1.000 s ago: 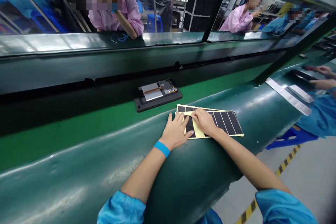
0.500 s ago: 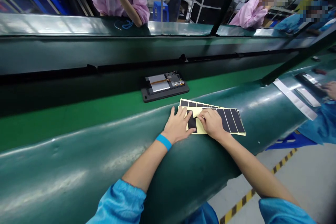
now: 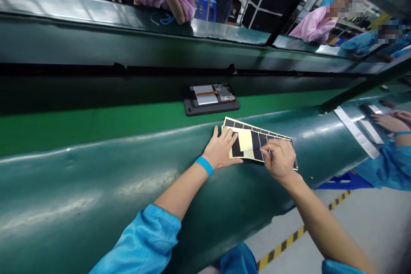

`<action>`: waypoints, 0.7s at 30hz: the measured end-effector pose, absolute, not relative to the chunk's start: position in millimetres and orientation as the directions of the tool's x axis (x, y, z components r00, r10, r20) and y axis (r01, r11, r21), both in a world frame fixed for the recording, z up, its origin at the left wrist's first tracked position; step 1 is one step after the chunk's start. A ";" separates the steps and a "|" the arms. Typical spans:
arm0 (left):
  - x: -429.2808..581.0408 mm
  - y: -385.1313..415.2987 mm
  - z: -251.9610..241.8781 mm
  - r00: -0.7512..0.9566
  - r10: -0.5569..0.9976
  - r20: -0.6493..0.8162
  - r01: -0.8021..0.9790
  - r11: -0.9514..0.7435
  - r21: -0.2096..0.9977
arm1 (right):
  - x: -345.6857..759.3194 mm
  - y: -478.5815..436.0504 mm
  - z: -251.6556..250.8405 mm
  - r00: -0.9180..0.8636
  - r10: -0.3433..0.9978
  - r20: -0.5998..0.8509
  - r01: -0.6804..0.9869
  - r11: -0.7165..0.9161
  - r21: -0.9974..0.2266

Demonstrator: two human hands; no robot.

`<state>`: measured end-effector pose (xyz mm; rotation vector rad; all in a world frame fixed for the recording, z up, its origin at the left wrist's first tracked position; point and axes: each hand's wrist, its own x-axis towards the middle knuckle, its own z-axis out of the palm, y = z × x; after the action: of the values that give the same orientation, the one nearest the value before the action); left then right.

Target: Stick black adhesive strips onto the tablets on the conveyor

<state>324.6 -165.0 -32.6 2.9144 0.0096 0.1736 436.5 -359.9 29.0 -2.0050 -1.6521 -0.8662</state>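
Observation:
A yellow backing sheet (image 3: pixel 247 140) with several black rectangular stickers lies on the dark green bench edge. My left hand (image 3: pixel 221 150), with a blue wristband, lies flat with fingers spread on the sheet's left end, holding it down. My right hand (image 3: pixel 280 160) is closed in a pinch over the sheet's right half, gripping the edge of a black sticker (image 3: pixel 263 150). Beyond the sheet, an opened black tablet-like device (image 3: pixel 211 99) with bare internals rests on the bright green conveyor belt (image 3: pixel 96 126).
A raised dark green shelf (image 3: pixel 96 47) runs behind the belt. People in pink coats stand beyond it. To the right, another worker's hands (image 3: pixel 390 122) in blue sleeves handle parts near white strips (image 3: pixel 356 132). Grey floor with yellow-black tape lies at lower right.
My right hand has slid from the sheet's middle to its right half and now pinches a sticker there. A bare yellow patch shows where it was. The left hand stays put.

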 end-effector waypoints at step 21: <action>312.8 -142.8 -20.4 0.994 -0.001 0.113 -0.063 -0.832 0.552 | 392.5 -362.9 119.2 -0.063 0.723 0.687 0.987 -0.057 0.151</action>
<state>312.8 -142.8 -20.4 2.5496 -0.0446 0.1437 392.5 -362.9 119.2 -1.8190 -1.8256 -0.8922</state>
